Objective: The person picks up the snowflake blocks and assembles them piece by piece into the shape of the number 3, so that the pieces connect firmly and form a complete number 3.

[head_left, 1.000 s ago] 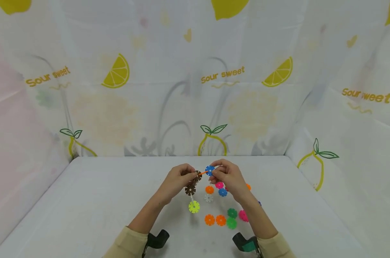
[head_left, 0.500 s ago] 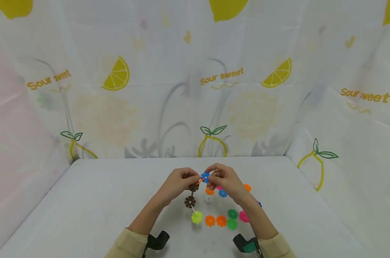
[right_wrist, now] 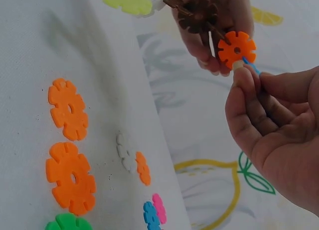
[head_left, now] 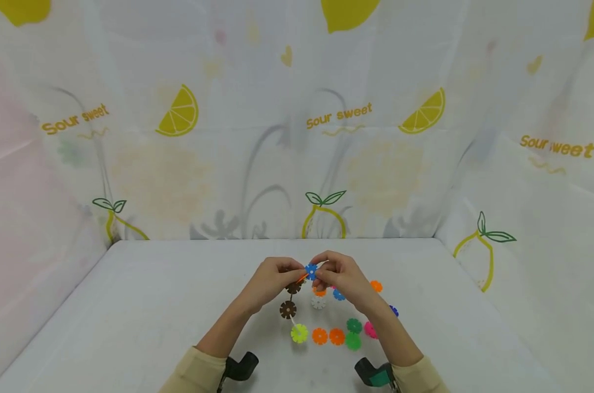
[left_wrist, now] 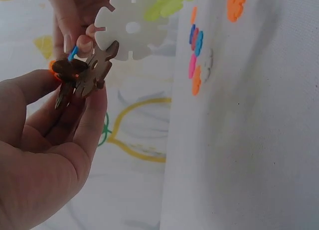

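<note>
My left hand (head_left: 272,279) grips a linked chain of notched plastic discs by its upper brown end. Below hang another brown disc (head_left: 288,310), a white disc (left_wrist: 109,33) seen in the left wrist view, and a yellow disc (head_left: 299,333). An orange disc (right_wrist: 245,43) joins the chain's top end, turned edge-on to the head camera. My right hand (head_left: 345,281) pinches a blue disc (head_left: 311,271) between thumb and fingers. In the right wrist view the blue disc's edge meets the orange one; how deep the slots engage is hidden.
Loose discs lie on the white table (head_left: 179,305): two orange ones (head_left: 328,336) at the front, greens (head_left: 354,333), a pink (head_left: 371,329), a white (head_left: 319,302) and a blue (head_left: 339,294). An orange disc (head_left: 376,286) lies behind the right forearm. A printed curtain stands behind.
Both hands have come lower and closer together. The blue disc has moved left against the orange one, and the hanging chain has sunk toward the table.
</note>
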Demonstrator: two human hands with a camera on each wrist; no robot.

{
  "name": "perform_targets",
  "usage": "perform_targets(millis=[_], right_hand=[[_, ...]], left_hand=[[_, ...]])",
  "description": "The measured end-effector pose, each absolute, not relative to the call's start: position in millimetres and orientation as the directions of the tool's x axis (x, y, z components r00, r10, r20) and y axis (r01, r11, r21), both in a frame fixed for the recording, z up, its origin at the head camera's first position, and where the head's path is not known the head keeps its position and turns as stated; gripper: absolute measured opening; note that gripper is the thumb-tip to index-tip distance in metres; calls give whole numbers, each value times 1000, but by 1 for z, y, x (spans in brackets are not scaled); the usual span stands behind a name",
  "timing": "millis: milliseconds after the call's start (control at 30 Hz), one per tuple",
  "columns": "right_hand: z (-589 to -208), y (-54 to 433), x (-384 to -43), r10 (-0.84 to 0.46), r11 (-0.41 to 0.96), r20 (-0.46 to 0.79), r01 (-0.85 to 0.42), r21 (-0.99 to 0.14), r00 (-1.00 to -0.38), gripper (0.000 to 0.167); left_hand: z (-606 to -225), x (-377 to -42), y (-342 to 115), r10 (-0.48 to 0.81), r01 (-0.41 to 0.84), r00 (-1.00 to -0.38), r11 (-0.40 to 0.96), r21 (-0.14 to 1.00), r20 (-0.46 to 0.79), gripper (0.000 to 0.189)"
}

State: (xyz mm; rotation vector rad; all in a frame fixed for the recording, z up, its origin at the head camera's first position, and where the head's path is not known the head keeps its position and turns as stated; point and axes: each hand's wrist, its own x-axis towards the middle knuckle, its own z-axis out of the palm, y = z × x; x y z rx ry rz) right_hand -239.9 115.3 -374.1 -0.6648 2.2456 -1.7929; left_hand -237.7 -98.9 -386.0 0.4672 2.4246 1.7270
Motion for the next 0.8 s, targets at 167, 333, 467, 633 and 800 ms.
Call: perform_targets(millis=[167, 333, 467, 633, 800], right_hand=[[-375, 114, -241, -470, 157, 135, -233, -960, -873, 23], [-378, 115, -242, -463, 191, 127, -238, -952, -877, 22], [-381, 119, -244, -420, 277, 112, -245, -929, -901, 20], [-384, 121, -245, -378, 537, 74, -284, -794, -923, 25], [-394, 116, -243, -440, 682, -13, -325, -656, -898, 35]], left_hand=[[-385, -237, -100, 302, 177, -950, 312, 934, 79, 23], [-385, -235, -103, 264, 143, -963, 317, 937, 57, 18], [-383, -235, -105, 258, 136, -965, 309, 941, 55, 18], [-379, -235, -105, 280, 132, -959, 271, 954, 53, 19], [-379, -236, -106, 297, 135, -953, 254, 958, 56, 19]])
